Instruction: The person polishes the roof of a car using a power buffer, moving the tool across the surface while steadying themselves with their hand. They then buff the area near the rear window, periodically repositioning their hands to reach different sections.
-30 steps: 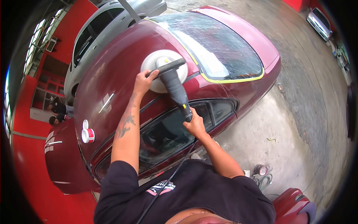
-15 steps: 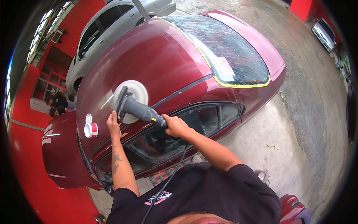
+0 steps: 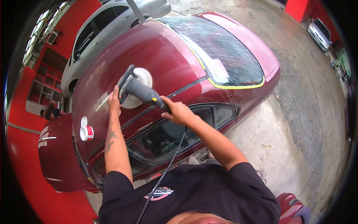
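Note:
A dark polisher (image 3: 143, 90) with a round white pad (image 3: 144, 77) lies against the dark red roof (image 3: 149, 52) of a car. My left hand (image 3: 114, 101) is closed on the front handle of the polisher. Its rear grip sits in my right hand (image 3: 178, 111), fingers wrapped round it. The pad looks blurred, and the tool's body hides part of it. A black cord (image 3: 164, 173) runs from the rear end down across my shirt. Left of my left forearm, an opened white and red tub (image 3: 87, 133) rests on the roof beside its lid (image 3: 84, 121).
Yellow tape (image 3: 238, 87) edges the rear window (image 3: 231, 56), where a paper sheet (image 3: 218, 68) shows. A silver car (image 3: 106, 28) stands just beyond the red one. Two people (image 3: 52, 112) are near the far-left wall. Another car (image 3: 319, 34) is at the far right.
The polisher has shifted slightly on the roof, with its pad now more to the right and higher relative to the tub. Both hands keep their hold. My view has turned a little.

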A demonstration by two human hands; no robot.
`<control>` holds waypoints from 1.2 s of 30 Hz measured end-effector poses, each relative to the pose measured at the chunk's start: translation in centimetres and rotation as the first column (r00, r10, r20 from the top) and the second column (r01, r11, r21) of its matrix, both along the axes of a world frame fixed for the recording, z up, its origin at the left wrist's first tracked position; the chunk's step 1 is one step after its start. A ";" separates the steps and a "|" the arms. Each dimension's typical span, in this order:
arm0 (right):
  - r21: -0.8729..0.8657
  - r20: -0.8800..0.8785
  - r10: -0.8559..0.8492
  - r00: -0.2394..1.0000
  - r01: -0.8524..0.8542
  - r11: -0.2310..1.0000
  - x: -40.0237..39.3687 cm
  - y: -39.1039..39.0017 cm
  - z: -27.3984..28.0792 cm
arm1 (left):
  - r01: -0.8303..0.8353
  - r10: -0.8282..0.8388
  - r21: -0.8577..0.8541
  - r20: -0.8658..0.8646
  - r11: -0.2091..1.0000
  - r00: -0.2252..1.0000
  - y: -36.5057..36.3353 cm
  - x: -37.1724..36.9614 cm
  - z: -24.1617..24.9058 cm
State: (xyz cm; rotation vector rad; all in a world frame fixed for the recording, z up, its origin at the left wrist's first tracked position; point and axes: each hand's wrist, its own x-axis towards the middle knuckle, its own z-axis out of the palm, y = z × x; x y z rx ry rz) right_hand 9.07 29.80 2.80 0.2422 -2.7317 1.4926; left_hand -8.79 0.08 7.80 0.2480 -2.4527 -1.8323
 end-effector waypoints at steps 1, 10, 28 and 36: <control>-0.033 0.009 -0.032 0.999 0.032 0.999 0.1 1.3 -0.2 | 0.003 -0.003 -0.038 -0.013 0.999 1.000 1.7 -1.1 -0.7; -0.053 0.144 -0.314 0.938 0.324 0.945 4.1 13.0 -0.3 | 0.280 -0.329 -0.286 -0.138 0.916 0.934 22.8 -4.4 -1.1; 0.047 0.029 0.190 0.981 -0.192 0.980 -2.3 -3.4 2.0 | -0.184 0.156 -0.148 -0.181 0.972 0.971 -4.4 3.6 -1.7; 0.212 0.166 0.189 0.968 -0.222 0.952 -3.8 -10.7 3.0 | -0.282 0.266 -0.081 -0.173 0.956 0.949 -11.9 5.2 -3.0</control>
